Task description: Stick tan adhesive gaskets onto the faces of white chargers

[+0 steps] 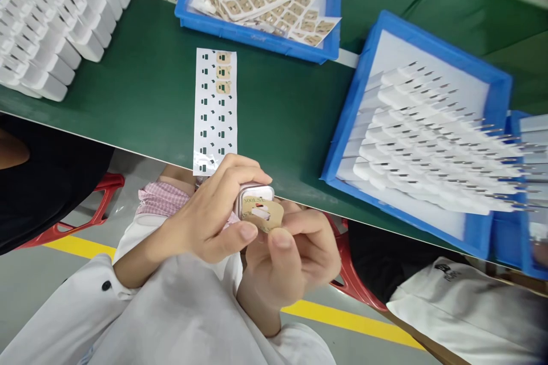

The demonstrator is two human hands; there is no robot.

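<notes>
- White charger plug [256,197]: I hold it just off the near edge of the green bench [141,97], below the sticker sheet [214,109].
- My left hand [209,219] wraps over the plug, fingers curled closed around its body.
- My right hand [291,254] pinches a tan label [266,218] between thumb and forefinger, laid against the plug's face; it seems to be touching, though the blur leaves me unsure.
- A blue tray of plugs [428,131] sits to the right; another blue tray of label sheets [265,31] lies beyond.

Label sheet [214,109] left of plug tray [496,91]
</notes>
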